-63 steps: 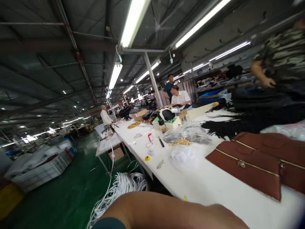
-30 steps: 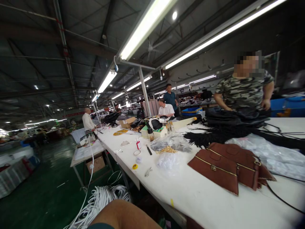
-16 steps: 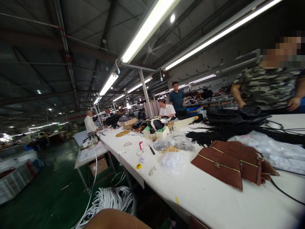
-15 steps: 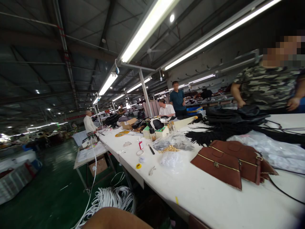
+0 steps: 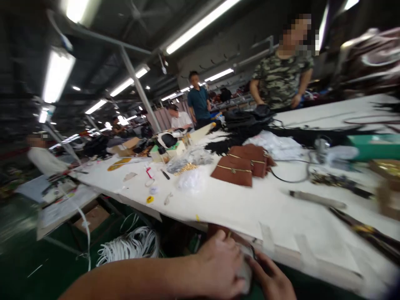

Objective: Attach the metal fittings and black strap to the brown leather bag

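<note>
My left hand (image 5: 220,264) reaches in from the lower left, its fingers curled over a brown leather bag piece (image 5: 215,229) at the table's front edge. A greyish surface of it (image 5: 246,273), perhaps lining, shows between my hands. My right hand (image 5: 275,277) grips the same piece from the right, with bent fingers at its dark edge. Blur and my hands hide most of the piece. Beyond, on the white table (image 5: 218,204), lie brown leather bags (image 5: 231,171) with gold zips.
Gold metal parts (image 5: 186,168), a clear plastic bag (image 5: 190,183) and a yellow tape roll (image 5: 150,199) lie to the left. A light-handled tool (image 5: 318,198) lies to the right. White strips (image 5: 131,246) are heaped below. A person in camouflage (image 5: 281,79) stands across the table.
My view has swung to the right and slightly down. Both hands now show, with the brown bag piece between them; earlier only a bare arm or limb showed at the bottom.
</note>
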Action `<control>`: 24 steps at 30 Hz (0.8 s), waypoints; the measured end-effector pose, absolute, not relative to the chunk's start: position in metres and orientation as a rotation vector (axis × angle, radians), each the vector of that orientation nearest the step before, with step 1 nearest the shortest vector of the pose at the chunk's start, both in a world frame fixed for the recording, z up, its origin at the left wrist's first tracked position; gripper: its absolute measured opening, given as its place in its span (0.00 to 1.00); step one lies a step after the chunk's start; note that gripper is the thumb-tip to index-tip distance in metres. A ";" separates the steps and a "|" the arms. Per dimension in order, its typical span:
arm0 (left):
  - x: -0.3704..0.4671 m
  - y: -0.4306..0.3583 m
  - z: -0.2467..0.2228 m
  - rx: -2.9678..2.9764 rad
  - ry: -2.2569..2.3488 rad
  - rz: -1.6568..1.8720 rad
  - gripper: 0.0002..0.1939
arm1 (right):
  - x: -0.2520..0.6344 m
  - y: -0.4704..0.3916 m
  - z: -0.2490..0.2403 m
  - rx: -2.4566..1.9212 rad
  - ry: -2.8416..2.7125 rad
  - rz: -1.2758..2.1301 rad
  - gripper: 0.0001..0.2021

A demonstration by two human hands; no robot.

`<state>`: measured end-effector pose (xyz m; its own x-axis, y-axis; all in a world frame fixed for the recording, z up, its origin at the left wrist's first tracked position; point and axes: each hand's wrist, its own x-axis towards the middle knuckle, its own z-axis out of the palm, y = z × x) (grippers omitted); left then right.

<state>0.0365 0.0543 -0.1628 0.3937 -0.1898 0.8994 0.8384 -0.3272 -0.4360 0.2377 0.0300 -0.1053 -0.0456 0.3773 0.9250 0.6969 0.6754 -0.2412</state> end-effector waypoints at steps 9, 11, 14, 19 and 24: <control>0.045 0.083 -0.132 -1.445 -0.301 -1.353 0.28 | 0.234 0.044 -0.099 -0.544 -1.609 0.071 0.39; 0.048 0.078 -0.119 -1.641 -0.348 -1.386 0.27 | 0.235 0.045 -0.096 -0.525 -1.569 0.050 0.39; 0.050 0.075 -0.101 -1.952 -0.405 -1.411 0.24 | 0.236 0.048 -0.095 -0.522 -1.541 0.010 0.36; 0.047 0.074 -0.083 -2.217 -0.361 -1.468 0.18 | 0.234 0.050 -0.102 -0.520 -1.488 0.011 0.33; 0.035 0.051 -0.088 -2.192 -0.488 -1.265 0.20 | 0.227 0.050 -0.107 -0.529 -1.444 0.157 0.34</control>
<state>0.0352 0.0512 -0.0883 0.4893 0.0348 0.8714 0.5595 -0.7791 -0.2830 0.2275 0.0500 -0.1073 0.1395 0.4131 0.8999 0.2106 0.8757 -0.4346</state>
